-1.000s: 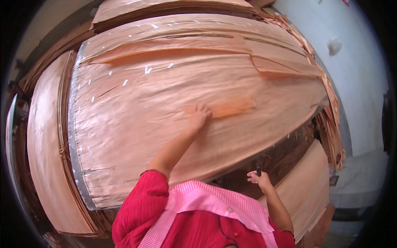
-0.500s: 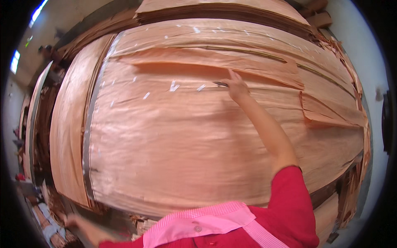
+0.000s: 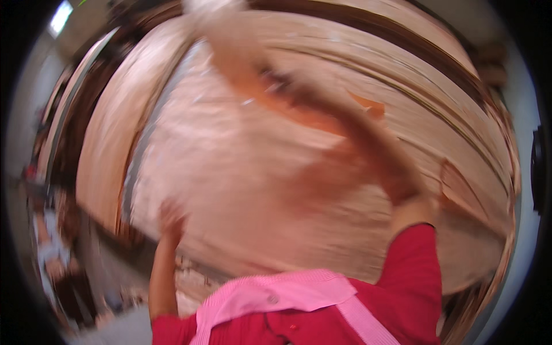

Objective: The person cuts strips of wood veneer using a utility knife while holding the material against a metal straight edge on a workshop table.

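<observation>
Broad sheet (image 3: 241,178), tan and wood-like, filled the middle of my view, its surface wavy, with long creases running across the far part and a raised flap (image 3: 463,187) at right. A grey border (image 3: 148,141) edged it on the left. My right hand (image 3: 279,83) was out over the far part, my forearm crossing from near right; a thin orange-tan strip (image 3: 233,54) lay against that hand, its pale end over the far left edge of the sheet. Hand and strip were badly blurred: I could not tell whether my right grip was closed. A dark patch showed at its fingers, kind unclear. My left hand (image 3: 171,217) was open, fingers apart, at the near left edge, nothing visible in it. Room: a stack of similar sheets (image 3: 106,161) close by on the left, another stack (image 3: 402,23) beyond the far edge, a pale wall (image 3: 522,103) at right, a bright window (image 3: 60,18) far left, grey floor (image 3: 109,247) near left.
</observation>
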Motion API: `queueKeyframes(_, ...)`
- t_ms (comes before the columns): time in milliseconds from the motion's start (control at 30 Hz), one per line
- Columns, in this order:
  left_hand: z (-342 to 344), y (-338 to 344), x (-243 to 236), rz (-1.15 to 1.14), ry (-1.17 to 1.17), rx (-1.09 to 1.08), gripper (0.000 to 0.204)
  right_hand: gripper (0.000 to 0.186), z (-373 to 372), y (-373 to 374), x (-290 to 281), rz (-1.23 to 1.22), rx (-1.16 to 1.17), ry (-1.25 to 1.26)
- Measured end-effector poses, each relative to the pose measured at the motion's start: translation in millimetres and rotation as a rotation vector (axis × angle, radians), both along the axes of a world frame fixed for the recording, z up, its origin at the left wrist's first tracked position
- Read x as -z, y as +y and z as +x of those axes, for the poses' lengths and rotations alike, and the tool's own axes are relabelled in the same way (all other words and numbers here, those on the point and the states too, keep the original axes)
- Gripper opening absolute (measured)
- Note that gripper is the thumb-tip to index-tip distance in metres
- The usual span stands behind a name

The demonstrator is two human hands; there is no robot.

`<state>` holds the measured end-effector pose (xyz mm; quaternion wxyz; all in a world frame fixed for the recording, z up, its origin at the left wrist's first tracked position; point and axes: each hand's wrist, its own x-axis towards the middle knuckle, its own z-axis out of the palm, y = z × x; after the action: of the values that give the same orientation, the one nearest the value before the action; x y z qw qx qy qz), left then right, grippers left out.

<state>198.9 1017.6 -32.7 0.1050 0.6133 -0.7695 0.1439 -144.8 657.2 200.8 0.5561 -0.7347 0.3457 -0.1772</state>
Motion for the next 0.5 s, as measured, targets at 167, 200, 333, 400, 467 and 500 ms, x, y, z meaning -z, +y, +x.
queueKeyframes(167,-56.8,-49.9,-35.3,0.183,0.295,-0.248,0.052,0.031,-107.2,-6.7,-81.0,-0.096,0.309,-0.345)
queueKeyframes(200,-46.6,-44.6,-30.5,0.19,0.261,-0.305,0.052,0.031,-141.9,-21.2,-84.2,-0.129,0.405,-0.38)
queueKeyframes(333,19.1,4.6,-4.0,0.088,0.244,-0.439,0.042,0.029,-235.3,-19.6,-97.0,-0.218,0.743,-0.488)
queueKeyframes(400,24.2,16.3,-16.0,0.087,0.328,-0.203,0.036,0.028,-266.1,13.5,-97.7,-0.23,0.87,-0.571)
queueKeyframes(467,-23.1,5.7,-36.5,0.543,0.929,-0.086,0.029,0.027,-288.1,62.5,-93.4,-0.239,0.982,-0.65)
queueKeyframes(500,-42.1,-1.2,-21.4,0.797,1.188,0.075,0.033,0.027,-284.3,88.3,-86.2,-0.231,1.017,-0.701)
